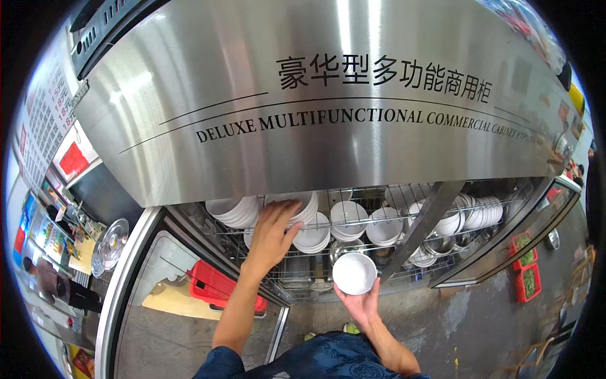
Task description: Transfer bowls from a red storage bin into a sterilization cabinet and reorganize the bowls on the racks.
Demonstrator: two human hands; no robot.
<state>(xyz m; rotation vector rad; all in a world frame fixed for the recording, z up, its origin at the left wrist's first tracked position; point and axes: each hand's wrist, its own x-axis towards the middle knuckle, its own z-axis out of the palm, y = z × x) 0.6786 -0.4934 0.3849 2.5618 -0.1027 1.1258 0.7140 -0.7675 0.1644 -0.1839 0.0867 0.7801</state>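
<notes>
Inside a steel cabinet (331,156), stacks of white bowls stand on wire shelves. My left hand (272,232) reaches to the upper shelf, its fingers over the front of a stack of white bowls (308,208); whether it grips one cannot be told. A single white bowl (355,274) rests in my right hand (360,301), which holds it from below in front of the lower shelves. Other bowl stacks (349,219) stand to the right of my left hand.
Glass doors stand open at the left (154,293) and right (544,218). A slanting steel post (426,222) crosses the cabinet front. Stacked plates (485,213) are on the right. Red baskets of greens (525,282) sit on the floor. A person (59,284) is at the far left.
</notes>
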